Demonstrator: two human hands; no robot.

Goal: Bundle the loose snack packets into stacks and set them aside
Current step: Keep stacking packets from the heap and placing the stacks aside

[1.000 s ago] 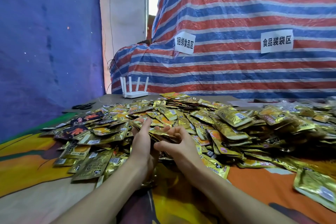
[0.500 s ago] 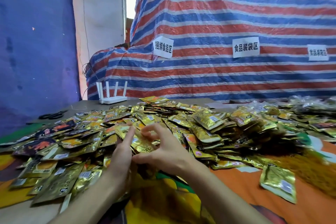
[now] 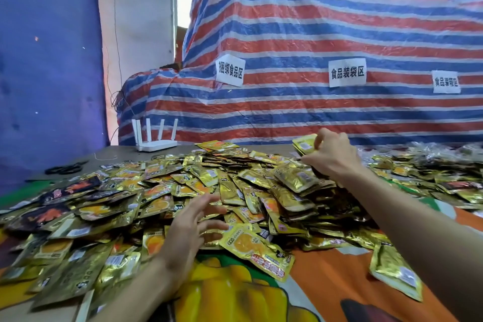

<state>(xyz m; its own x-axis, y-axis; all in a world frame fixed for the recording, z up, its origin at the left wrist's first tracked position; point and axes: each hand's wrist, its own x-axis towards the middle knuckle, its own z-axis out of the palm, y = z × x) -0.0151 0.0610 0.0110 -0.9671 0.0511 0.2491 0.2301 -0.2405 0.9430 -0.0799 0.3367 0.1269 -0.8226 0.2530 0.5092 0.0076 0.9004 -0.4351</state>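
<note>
Striped red, white and blue tarp point(image 3: 313, 34) hangs like a wall behind the table, and a blue sheet point(image 3: 47, 60) hangs on the left. Three white paper signs are stuck on the tarp. The first sign point(image 3: 230, 70) reads 捆绑食品区, the second sign point(image 3: 347, 72) reads 食品装袋区, and the third sign point(image 3: 446, 82) starts with 食品, but the rest is too blurry to read. They look like names for work spots, so each job gets its own place. A big pile of gold snack packets point(image 3: 248, 185) lies spread over a printed cloth point(image 3: 326, 277) in orange and yellow. The right hand point(image 3: 334, 158) is up over the far side of the pile, with its fingers curled round a small stack of packets point(image 3: 305, 144), likely to keep them neat and lined up. The left hand point(image 3: 188, 232) is wide open with fingers spread, low over the near packets and holding nothing; it seems ready to grab more. One near packet point(image 3: 251, 246) shows an orange picture and a red strip, but its words are too small to read. A white router point(image 3: 156, 142) and black scissors point(image 3: 65, 168) sit at the back, out of the way.
</note>
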